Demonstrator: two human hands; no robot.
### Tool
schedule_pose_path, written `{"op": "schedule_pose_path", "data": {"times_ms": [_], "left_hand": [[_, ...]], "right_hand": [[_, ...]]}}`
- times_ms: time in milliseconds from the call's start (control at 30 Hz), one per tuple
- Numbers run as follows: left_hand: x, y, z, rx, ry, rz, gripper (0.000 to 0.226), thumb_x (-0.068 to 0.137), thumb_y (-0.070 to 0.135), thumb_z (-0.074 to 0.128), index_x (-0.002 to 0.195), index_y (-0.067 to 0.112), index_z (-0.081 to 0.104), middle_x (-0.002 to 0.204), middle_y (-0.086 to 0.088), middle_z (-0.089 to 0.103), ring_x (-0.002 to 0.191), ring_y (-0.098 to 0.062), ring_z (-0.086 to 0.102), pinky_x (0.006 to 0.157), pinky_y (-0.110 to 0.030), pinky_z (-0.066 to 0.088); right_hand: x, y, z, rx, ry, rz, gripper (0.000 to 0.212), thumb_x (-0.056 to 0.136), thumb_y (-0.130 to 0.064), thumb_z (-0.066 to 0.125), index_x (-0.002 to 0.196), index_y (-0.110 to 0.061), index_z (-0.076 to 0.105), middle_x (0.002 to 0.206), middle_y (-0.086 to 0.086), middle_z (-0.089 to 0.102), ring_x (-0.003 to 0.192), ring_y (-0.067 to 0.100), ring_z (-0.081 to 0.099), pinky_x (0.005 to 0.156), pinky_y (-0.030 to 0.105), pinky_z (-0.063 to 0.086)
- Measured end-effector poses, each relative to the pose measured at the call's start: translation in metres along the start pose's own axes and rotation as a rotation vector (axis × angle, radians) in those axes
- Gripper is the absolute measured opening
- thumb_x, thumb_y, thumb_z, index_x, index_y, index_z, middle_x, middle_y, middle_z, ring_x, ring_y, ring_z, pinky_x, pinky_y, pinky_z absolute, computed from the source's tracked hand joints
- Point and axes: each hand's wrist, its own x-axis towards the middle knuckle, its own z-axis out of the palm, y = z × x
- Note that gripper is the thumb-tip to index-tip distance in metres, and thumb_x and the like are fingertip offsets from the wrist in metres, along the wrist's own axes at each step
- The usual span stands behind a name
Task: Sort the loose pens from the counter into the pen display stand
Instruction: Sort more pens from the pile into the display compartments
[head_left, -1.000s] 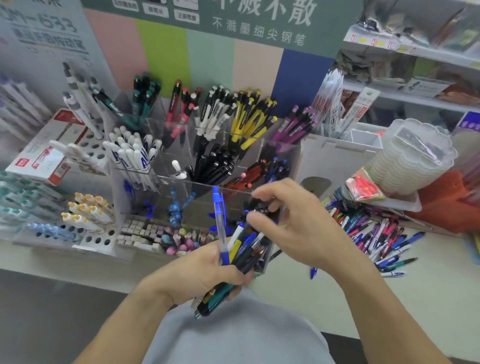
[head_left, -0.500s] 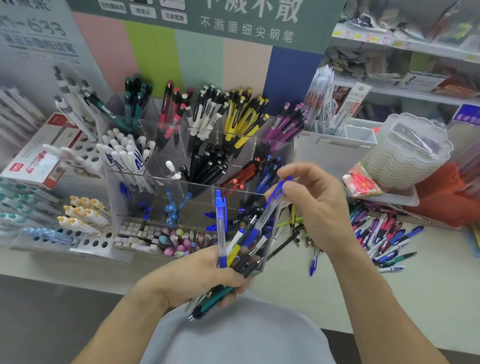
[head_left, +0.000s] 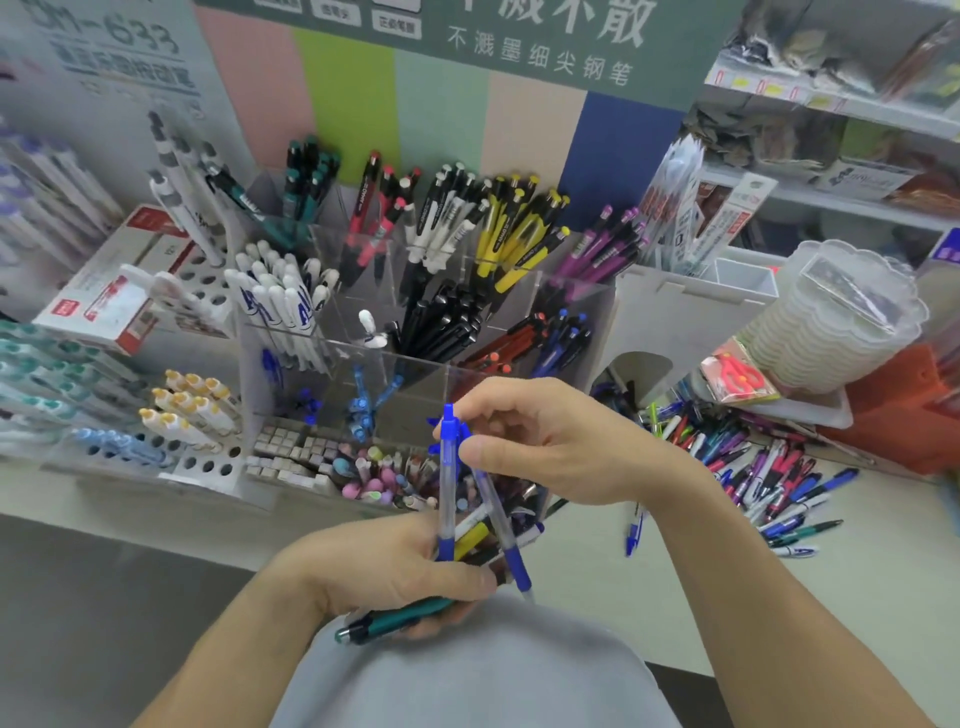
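both hands busy: our left hand (head_left: 400, 566) grips a pen bundle (head_left: 467, 545), right hand (head_left: 540, 441) pinches a slim translucent blue pen (head_left: 498, 519) before the clear acrylic display stand (head_left: 571, 301); loose pens (head_left: 769, 478) heaped on the pale counter (head_left: 675, 597).

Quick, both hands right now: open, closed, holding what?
Left hand: closed around a bundle of pens, including one upright blue pen.
Right hand: pinching the top of a second blue pen.
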Motion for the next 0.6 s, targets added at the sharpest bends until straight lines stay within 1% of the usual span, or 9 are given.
{"op": "schedule_pose_path", "data": {"times_ms": [67, 133, 167, 200, 300, 367, 467, 533, 600], "left_hand": [[-0.002, -0.001, 0.000, -0.011, -0.009, 0.008, 0.027, 0.095, 0.035, 0.065, 0.069, 0.037, 0.061, 0.065, 0.014, 0.062, 0.055, -0.001, 0.057, 0.064, -0.023, 0.044], [-0.004, -0.002, -0.002, -0.005, 0.026, 0.014, 0.025, 0.095, 0.033, 0.066, 0.072, 0.037, 0.057, 0.063, 0.018, 0.062, 0.054, 0.002, 0.057, 0.062, -0.019, 0.043], [-0.006, -0.004, -0.003, -0.023, 0.029, 0.019, 0.024, 0.095, 0.032, 0.067, 0.073, 0.035, 0.056, 0.062, 0.017, 0.061, 0.053, 0.001, 0.056, 0.061, -0.019, 0.044], [-0.009, -0.005, -0.005, -0.053, 0.008, 0.031, 0.025, 0.096, 0.031, 0.067, 0.073, 0.030, 0.056, 0.063, 0.013, 0.061, 0.052, -0.003, 0.055, 0.058, -0.020, 0.044], [-0.020, -0.012, -0.011, -0.118, -0.044, 0.086, 0.030, 0.099, 0.030, 0.062, 0.071, 0.021, 0.056, 0.063, 0.000, 0.059, 0.051, -0.017, 0.050, 0.055, -0.026, 0.045], [-0.025, -0.020, -0.014, -0.160, 0.016, 0.104, 0.028, 0.101, 0.027, 0.058, 0.074, 0.018, 0.056, 0.066, -0.003, 0.059, 0.052, -0.018, 0.050, 0.055, -0.028, 0.045], [-0.029, -0.037, -0.014, -0.356, 0.156, 0.099, 0.019, 0.101, 0.020, 0.056, 0.089, 0.006, 0.053, 0.074, -0.009, 0.058, 0.053, -0.019, 0.050, 0.054, -0.029, 0.044], [-0.032, -0.048, -0.014, -0.502, 0.222, 0.105, 0.019, 0.100, 0.019, 0.059, 0.089, 0.005, 0.053, 0.074, -0.011, 0.058, 0.053, -0.019, 0.049, 0.051, -0.029, 0.043], [-0.037, -0.057, -0.016, -0.593, 0.266, 0.135, 0.021, 0.096, 0.022, 0.065, 0.085, 0.005, 0.056, 0.076, -0.014, 0.057, 0.054, -0.021, 0.048, 0.050, -0.030, 0.043]], "right_hand": [[0.006, 0.000, 0.003, 0.090, -0.034, -0.018, 0.014, 0.101, -0.019, 0.062, 0.113, -0.012, 0.067, 0.097, 0.013, 0.067, 0.083, 0.032, 0.060, 0.079, 0.046, 0.052], [0.011, 0.001, 0.004, 0.142, -0.050, -0.034, 0.010, 0.102, -0.015, 0.061, 0.109, -0.010, 0.065, 0.091, 0.002, 0.066, 0.078, 0.014, 0.060, 0.072, 0.030, 0.049], [0.013, 0.001, 0.004, 0.178, -0.051, -0.040, 0.008, 0.102, -0.013, 0.059, 0.108, -0.010, 0.064, 0.088, -0.001, 0.065, 0.074, 0.011, 0.058, 0.070, 0.025, 0.046], [0.014, 0.002, 0.004, 0.217, -0.038, -0.049, 0.007, 0.103, -0.012, 0.058, 0.106, -0.009, 0.062, 0.085, 0.001, 0.062, 0.070, 0.013, 0.055, 0.068, 0.025, 0.045], [0.020, 0.001, -0.002, 0.291, 0.147, -0.118, 0.010, 0.104, -0.007, 0.053, 0.105, 0.000, 0.060, 0.082, 0.013, 0.058, 0.065, 0.020, 0.052, 0.063, 0.031, 0.046], [0.027, -0.004, -0.001, 0.310, 0.354, -0.201, 0.009, 0.104, -0.004, 0.051, 0.103, -0.004, 0.061, 0.077, 0.009, 0.062, 0.064, 0.019, 0.057, 0.063, 0.030, 0.050], [0.046, -0.018, 0.011, 0.308, 0.614, -0.364, 0.009, 0.103, -0.001, 0.052, 0.104, -0.006, 0.060, 0.080, 0.003, 0.066, 0.065, 0.020, 0.064, 0.065, 0.031, 0.056], [0.066, -0.026, 0.025, 0.233, 0.666, -0.462, 0.008, 0.102, 0.000, 0.053, 0.108, -0.003, 0.059, 0.086, 0.004, 0.066, 0.068, 0.020, 0.065, 0.067, 0.031, 0.057], [0.087, -0.031, 0.039, 0.102, 0.621, -0.538, 0.010, 0.101, 0.001, 0.055, 0.110, 0.000, 0.059, 0.092, 0.006, 0.064, 0.072, 0.019, 0.066, 0.070, 0.031, 0.057]]}}
